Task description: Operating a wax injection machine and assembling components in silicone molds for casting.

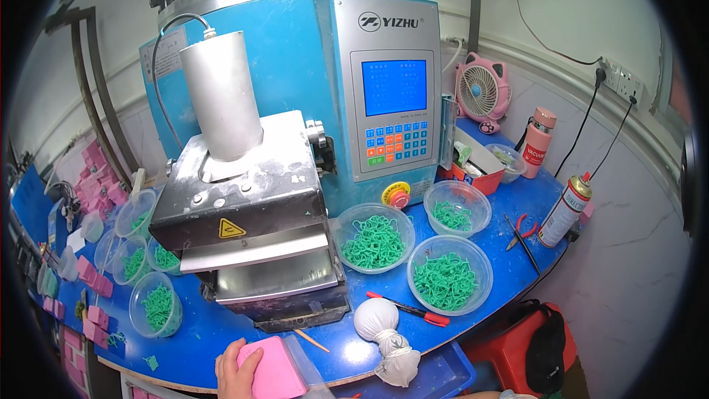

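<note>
The left hand (235, 372) grips a pink block (281, 371) at the blue counter's (214, 340) front edge, the right's state I cannot tell, and beyond lie a tied white pouch (376, 319) on that edge, a red-and-black pen (408, 309), clear bowls (436, 250) of green strands (445, 282) and a machine (295, 52).

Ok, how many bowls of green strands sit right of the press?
3: left bowl beside the press, back bowl right of the red button, front bowl nearest the red pen.
</note>
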Available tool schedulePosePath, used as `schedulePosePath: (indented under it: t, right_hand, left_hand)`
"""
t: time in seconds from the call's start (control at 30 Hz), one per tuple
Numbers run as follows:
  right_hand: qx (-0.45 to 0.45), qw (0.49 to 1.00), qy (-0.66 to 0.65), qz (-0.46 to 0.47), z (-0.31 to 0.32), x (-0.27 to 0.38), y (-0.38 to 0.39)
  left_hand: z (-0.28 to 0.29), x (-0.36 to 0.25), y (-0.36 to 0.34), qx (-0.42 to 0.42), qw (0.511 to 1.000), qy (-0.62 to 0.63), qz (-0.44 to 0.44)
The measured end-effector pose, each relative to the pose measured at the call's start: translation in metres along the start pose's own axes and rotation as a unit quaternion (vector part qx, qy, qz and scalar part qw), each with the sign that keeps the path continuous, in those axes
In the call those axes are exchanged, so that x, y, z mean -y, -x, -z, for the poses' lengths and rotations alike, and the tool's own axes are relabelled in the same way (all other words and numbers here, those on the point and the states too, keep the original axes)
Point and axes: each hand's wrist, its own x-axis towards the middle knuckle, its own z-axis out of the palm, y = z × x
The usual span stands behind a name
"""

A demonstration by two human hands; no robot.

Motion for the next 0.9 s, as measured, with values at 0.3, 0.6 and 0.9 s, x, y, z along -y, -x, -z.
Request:
schedulePosePath:
  t: [0.3,0.6,0.9]
  right_hand:
    - [-0.005,1.000,-0.005,-0.008,-0.0015,0.0024,0.0011]
    - [0.003,1.000,-0.010,-0.008,0.0000,0.0004,0.0007]
    - [0.002,1.000,-0.015,-0.003,0.0029,-0.0033,-0.0009]
  left_hand:
    - [-0.0003,0.0005,0.0000,0.000,1.000,-0.001,-0.002]
    - [0.0001,-0.0002,0.0002,-0.003,1.000,-0.005,-0.005]
    - [-0.0010,0.0011,-0.0001,-0.003,1.000,-0.006,-0.006]
